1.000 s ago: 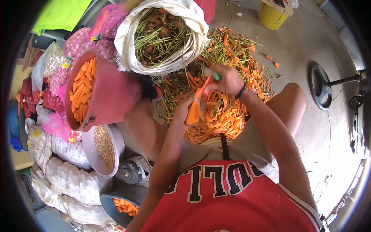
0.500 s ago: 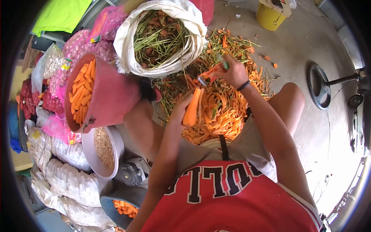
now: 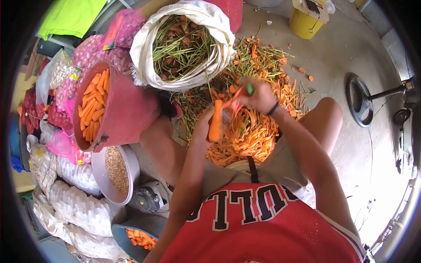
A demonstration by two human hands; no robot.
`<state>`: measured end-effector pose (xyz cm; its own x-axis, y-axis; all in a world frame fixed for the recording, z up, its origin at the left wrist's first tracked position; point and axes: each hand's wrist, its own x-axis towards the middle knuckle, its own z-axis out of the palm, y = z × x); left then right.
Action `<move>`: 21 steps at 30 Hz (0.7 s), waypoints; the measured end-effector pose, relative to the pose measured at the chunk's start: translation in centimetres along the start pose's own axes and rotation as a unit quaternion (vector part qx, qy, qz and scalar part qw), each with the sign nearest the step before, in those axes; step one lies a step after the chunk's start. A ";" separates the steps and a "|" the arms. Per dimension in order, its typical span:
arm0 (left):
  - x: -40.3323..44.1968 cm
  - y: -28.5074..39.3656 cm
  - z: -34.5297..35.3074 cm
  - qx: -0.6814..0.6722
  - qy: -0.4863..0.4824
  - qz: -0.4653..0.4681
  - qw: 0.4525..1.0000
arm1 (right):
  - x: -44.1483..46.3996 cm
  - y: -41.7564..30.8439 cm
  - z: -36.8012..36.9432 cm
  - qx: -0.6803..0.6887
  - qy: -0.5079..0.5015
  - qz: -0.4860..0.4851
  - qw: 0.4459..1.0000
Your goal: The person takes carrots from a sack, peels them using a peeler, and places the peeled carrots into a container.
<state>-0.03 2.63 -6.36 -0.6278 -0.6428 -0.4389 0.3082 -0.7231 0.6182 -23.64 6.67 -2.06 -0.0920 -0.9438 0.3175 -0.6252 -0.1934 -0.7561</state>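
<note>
1. Gripping a carrot (image 3: 215, 122), the left hand (image 3: 202, 125) is closed around it, over the left part of the peel heap (image 3: 252, 138).
2. The right hand (image 3: 262, 97) is closed on a peeler (image 3: 233, 103), over this same heap.
3. A red bucket (image 3: 131, 107) with carrots (image 3: 90, 107) is left of the heap.
4. A white sack (image 3: 222, 28) is behind the heap, to the left.

Looks smooth and a bit shiny on the carrot (image 3: 215, 121). Looks like plastic on the peeler (image 3: 235, 100). Looks rough and woven, with frayed edges, on the white sack (image 3: 142, 57). Looks like dull, scratched plastic on the red bucket (image 3: 133, 107). Looks like cloth with tiny holes on the shirt (image 3: 267, 241).
</note>
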 end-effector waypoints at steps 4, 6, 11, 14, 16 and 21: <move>-1.1 0.8 3.1 0.012 0.015 0.001 1.000 | -0.7 -1.9 1.3 -0.007 -0.042 -0.176 0.984; -0.6 -0.5 1.0 0.076 0.033 0.028 0.996 | 0.6 0.4 0.2 -0.057 -0.012 -0.090 0.994; -0.4 0.3 0.1 0.020 -0.029 0.018 0.999 | 0.2 1.8 1.0 0.001 0.026 -0.001 1.000; 0.0 0.3 1.1 0.002 -0.021 0.016 1.000 | -0.5 -1.6 1.4 -0.006 -0.059 -0.161 0.985; -1.5 0.6 3.0 0.003 0.005 -0.011 1.000 | -0.2 -1.1 1.3 -0.034 -0.037 -0.129 0.990; -0.8 0.2 0.6 0.042 -0.002 -0.005 0.999 | 1.5 4.5 -0.3 -0.062 0.046 0.123 0.989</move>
<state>0.07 3.19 -5.52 -0.6342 -0.6340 -0.4425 0.2412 -0.7060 0.6659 -26.84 4.50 -4.78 -0.3194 -0.9289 0.1873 -0.6650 0.0789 -0.7426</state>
